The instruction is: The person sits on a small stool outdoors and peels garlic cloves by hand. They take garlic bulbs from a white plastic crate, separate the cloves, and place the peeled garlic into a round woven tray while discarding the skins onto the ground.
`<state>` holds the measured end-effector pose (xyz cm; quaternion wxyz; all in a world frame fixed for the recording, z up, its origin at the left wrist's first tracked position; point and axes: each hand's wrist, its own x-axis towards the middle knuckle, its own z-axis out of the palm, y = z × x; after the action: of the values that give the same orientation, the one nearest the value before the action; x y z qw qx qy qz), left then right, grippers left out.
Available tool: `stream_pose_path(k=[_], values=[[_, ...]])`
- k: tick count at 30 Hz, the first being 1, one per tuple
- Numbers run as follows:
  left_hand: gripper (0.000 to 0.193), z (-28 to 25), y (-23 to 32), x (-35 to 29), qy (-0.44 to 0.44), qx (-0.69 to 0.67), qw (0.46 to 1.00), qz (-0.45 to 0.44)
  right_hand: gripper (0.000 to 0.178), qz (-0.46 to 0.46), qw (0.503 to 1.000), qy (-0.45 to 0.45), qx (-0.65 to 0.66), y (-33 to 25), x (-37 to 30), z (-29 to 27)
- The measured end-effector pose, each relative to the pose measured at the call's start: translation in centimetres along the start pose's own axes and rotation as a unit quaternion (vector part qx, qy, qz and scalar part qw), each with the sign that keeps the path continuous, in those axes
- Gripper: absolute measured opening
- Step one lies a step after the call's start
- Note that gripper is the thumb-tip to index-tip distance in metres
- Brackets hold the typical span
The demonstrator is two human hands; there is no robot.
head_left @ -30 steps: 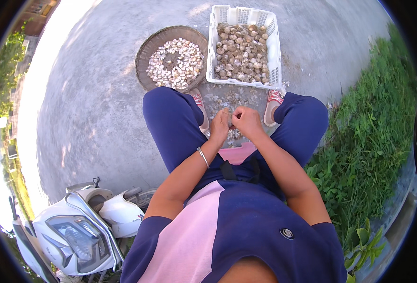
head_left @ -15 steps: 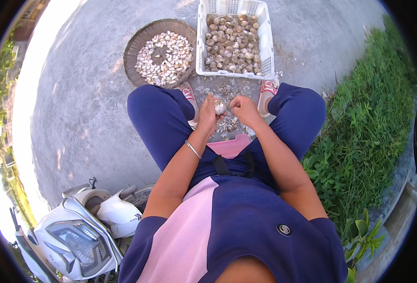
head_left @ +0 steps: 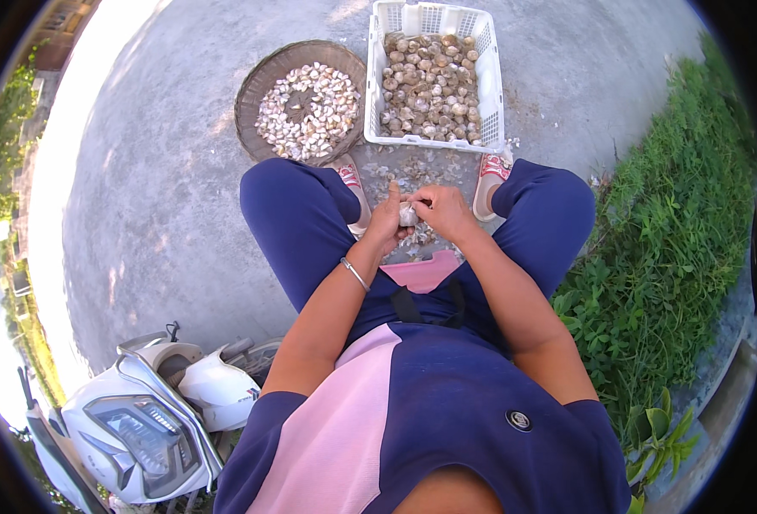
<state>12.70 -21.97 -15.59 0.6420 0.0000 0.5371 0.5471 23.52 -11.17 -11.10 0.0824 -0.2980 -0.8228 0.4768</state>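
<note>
Between my knees, my left hand [head_left: 386, 221] is closed around a whitish garlic bulb [head_left: 408, 214]. The fingers of my right hand [head_left: 441, 208] are bent and pinch at the top of the same bulb; whether a bit of skin is between them is too small to tell. Beyond my left foot lies a round woven basket [head_left: 249, 111] holding many loose garlic cloves [head_left: 331, 110]. To its right stands a white plastic crate [head_left: 497, 94] with whole garlic bulbs [head_left: 434, 86] in it.
Papery garlic skins [head_left: 413, 167] litter the concrete between my feet, which wear red-and-white shoes [head_left: 495, 168]. A white scooter [head_left: 139, 428] is parked at the lower left. Green plants [head_left: 652, 257] grow along the right side.
My right hand has moved left onto the garlic bulb, closing the gap that was between them. The left hand still holds the bulb. The whole view has shifted slightly.
</note>
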Motion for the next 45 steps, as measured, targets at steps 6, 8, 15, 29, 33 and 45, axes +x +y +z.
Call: stream_pose_path(k=[6, 8, 15, 29, 33, 45], values=[[0.072, 0.1, -0.1, -0.1, -0.026, 0.003, 1.000, 0.007, 0.010, -0.020, 0.998, 0.046, -0.023, 0.2, -0.2, 0.8], [0.068, 0.1, 0.1, -0.2, -0.028, 0.004, 1.000, 0.004, 0.010, -0.017, 0.997, 0.070, -0.007, 0.3, -0.2, 1.1], [0.066, 0.6, 0.8, -0.5, 0.057, -0.026, 0.998, -0.007, 0.010, 0.037, 0.995, 0.074, 0.063, 1.1, -0.2, 1.5], [0.062, 0.1, 0.7, 0.2, 0.053, -0.009, 0.998, 0.028, 0.020, 0.054, 0.993, -0.002, 0.107, 0.4, 1.1, -0.5], [0.062, 0.1, 0.3, 0.5, 0.047, 0.031, 0.997, 0.052, 0.017, 0.024, 0.993, 0.005, 0.115, 0.4, 0.6, 0.3], [0.062, 1.0, 0.7, -0.8, 0.075, 0.103, 0.991, 0.041, 0.010, -0.056, 0.998, 0.021, -0.025, 0.4, 0.4, 0.7]])
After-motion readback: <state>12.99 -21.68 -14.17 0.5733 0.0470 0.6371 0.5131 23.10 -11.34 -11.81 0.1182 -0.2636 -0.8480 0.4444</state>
